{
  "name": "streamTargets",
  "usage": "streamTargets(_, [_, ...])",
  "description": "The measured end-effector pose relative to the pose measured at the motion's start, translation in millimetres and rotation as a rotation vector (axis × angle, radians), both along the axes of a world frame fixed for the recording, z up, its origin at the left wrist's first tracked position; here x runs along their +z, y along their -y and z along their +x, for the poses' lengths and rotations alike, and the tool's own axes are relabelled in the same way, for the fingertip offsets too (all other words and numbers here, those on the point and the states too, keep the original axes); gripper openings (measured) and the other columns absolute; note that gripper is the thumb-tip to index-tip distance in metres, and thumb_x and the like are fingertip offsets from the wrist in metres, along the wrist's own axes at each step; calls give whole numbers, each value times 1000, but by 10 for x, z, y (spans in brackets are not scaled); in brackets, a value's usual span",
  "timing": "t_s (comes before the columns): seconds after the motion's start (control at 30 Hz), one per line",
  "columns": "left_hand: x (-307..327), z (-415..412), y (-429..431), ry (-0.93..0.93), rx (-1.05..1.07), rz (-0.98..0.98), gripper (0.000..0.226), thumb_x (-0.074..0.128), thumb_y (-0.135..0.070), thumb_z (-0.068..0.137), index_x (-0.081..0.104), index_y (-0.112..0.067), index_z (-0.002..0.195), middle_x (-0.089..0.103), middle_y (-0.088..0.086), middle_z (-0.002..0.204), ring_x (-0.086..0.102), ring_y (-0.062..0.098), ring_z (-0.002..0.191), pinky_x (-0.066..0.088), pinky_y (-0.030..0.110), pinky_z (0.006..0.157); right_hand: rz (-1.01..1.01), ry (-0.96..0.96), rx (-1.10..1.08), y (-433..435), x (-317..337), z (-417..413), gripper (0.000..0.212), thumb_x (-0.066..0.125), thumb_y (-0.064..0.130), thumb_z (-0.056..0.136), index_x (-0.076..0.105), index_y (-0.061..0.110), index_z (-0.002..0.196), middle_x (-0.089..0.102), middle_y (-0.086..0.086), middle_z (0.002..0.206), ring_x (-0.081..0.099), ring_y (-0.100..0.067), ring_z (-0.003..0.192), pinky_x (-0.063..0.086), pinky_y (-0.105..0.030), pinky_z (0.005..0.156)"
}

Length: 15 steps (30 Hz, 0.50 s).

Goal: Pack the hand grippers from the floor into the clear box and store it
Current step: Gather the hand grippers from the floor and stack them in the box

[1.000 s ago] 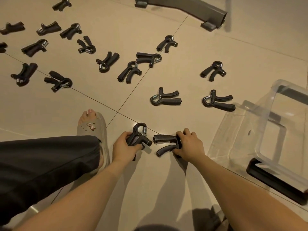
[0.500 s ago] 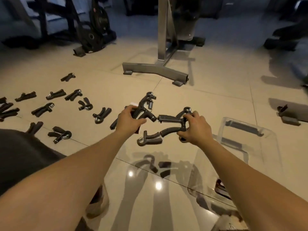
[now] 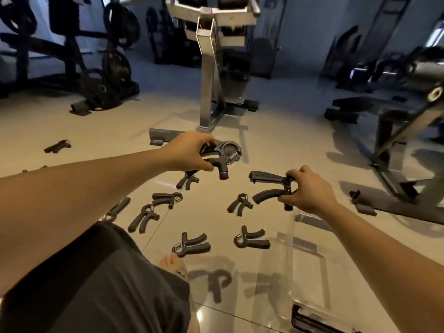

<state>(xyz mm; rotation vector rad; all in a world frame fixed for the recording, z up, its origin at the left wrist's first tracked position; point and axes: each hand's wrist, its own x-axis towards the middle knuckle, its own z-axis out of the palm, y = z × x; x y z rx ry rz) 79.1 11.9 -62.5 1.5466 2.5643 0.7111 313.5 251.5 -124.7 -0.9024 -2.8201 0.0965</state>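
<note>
**A:** What is held by the fingers [image 3: 208, 142] of the left hand [image 3: 187, 153]?

**B:** A black hand gripper, the left-held gripper [image 3: 222, 158], is grasped. The fingers are curled over its upper handle and the thumb is set beneath. Its looped head and steel spring are turned to the right.

**A:** And the right hand [image 3: 310, 191]?

**B:** The right-held gripper [image 3: 271, 188] is pinched at its head end between curled fingers [image 3: 295, 174] and thumb. Its two handles are splayed out to the left. Both grippers are held in the air, apart from each other.

**A:** Where are the remaining pieces found?

**B:** The loose grippers [image 3: 191, 243] are scattered over the floor [image 3: 276, 145] beneath the hands, and one more is seen far off to the left. The clear box [image 3: 302, 243] is set on the floor under the right forearm, just right of the nearest loose grippers. A black latch is seen at its near end.

**A:** What is shown of the surface and the room?

**B:** Pale glossy tiles are laid throughout, and the shadows of the two lifted grippers are cast on them near the box. A grey steel machine post [image 3: 209, 68] is placed straight ahead. Weight plates [image 3: 115, 66] are stacked on a rack at the left. A dark bench frame [image 3: 396, 131] is seen at the right. A leg in dark shorts [image 3: 96, 284] and some toes [image 3: 171, 261] are seen at the bottom left.
</note>
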Motion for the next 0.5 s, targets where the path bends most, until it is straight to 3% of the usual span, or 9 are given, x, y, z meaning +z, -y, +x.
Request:
streamTargets(0.23, [-109, 188, -488, 41, -142, -38, 59, 87, -30, 76, 61, -20, 128, 66, -1, 115, 65, 17, 95, 56, 29, 77, -27, 18, -74, -150, -16, 192, 73, 81, 58, 72, 54, 27, 133, 51, 3, 114, 54, -17, 92, 51, -30, 70])
streamTargets(0.33, [-232, 250, -839, 12, -210, -92, 58, 86, -32, 76, 61, -20, 127, 67, -1, 116, 64, 18, 99, 57, 35, 87, -51, 32, -131, -351, -186, 427, 75, 81, 59, 70, 56, 27, 133, 52, 4, 114, 54, -17, 96, 51, -32, 73])
streamTargets(0.5, [-619, 343, -1471, 26, -296, -166, 59, 86, -36, 75, 61, -22, 127, 66, -4, 114, 64, 14, 97, 57, 32, 87, -115, 62, -248, -794, -653, 878, 80, 80, 60, 71, 52, 27, 137, 51, 4, 118, 55, -17, 98, 48, -30, 74])
